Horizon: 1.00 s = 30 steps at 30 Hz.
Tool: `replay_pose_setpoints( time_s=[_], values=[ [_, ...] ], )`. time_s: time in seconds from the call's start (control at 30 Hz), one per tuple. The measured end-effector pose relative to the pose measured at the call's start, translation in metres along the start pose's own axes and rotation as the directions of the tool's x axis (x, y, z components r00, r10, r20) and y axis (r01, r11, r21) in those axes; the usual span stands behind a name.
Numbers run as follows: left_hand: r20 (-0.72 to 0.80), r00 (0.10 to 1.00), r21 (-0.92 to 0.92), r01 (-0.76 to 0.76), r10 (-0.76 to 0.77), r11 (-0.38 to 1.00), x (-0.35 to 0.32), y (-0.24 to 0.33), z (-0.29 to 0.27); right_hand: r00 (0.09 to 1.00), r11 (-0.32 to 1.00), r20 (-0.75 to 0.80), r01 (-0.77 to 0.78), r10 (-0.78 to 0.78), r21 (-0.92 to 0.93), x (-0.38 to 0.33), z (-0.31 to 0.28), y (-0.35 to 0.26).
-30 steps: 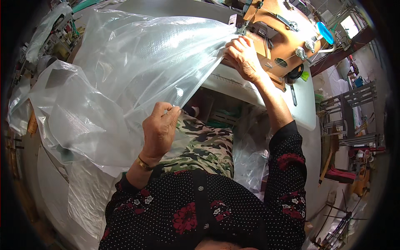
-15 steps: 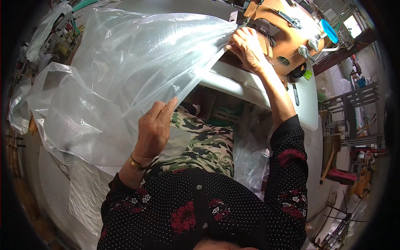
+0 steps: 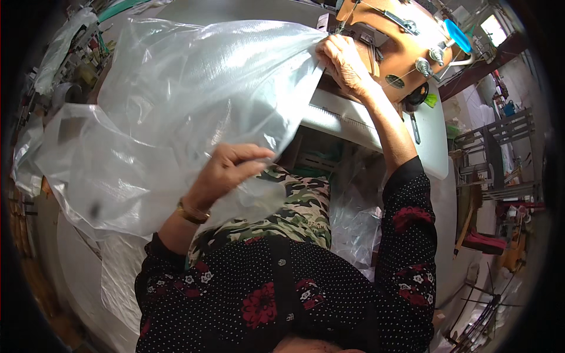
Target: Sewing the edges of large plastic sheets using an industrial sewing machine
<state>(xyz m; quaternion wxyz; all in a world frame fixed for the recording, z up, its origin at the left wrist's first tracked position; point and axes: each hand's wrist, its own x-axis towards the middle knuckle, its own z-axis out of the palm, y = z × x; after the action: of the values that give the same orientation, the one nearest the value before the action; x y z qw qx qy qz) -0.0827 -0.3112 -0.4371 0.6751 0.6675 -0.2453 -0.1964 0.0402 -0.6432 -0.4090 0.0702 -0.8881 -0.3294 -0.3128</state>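
Observation:
A large sheet of clear, woven-looking plastic spreads from the far left and gathers toward the orange-brown sewing machine. Beside the machine's needle end, my right hand is closed on the bunched corner of the sheet. Lower down, my left hand has its thumb and forefinger at the sheet's near edge, closed in a loose pinch. Motion blurs the fingertips slightly. Behind my right hand, the needle and presser foot are largely hidden.
The white machine table has a ruler strip along its front edge. On it lie small snips and a green-bristled brush. More clear plastic hangs beside my camouflage-covered lap. Metal racks stand at right.
My left hand has moved right, and the sheet's near edge has shifted right with it. The right hand stays on the bunched corner, slightly farther left in view.

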Motion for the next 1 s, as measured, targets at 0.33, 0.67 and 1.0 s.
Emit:
replay_pose_setpoints(
  time_s=[0.33,0.67,1.0],
  values=[
    [0.330,0.886,0.534,-0.460,0.326,0.709,0.013,-0.035,0.034,0.919,0.949,-0.358,-0.246,0.165,-0.194,-0.018,0.026,-0.026],
    [0.412,0.863,0.462,-0.475,0.293,0.749,0.040,-0.041,0.037,0.873,0.898,-0.430,-0.360,0.229,-0.252,-0.035,0.040,-0.031],
    [0.519,0.813,0.497,-0.538,0.263,0.681,0.077,-0.028,0.049,0.858,0.870,-0.423,-0.422,0.292,-0.255,-0.035,0.038,-0.033]
  ],
)
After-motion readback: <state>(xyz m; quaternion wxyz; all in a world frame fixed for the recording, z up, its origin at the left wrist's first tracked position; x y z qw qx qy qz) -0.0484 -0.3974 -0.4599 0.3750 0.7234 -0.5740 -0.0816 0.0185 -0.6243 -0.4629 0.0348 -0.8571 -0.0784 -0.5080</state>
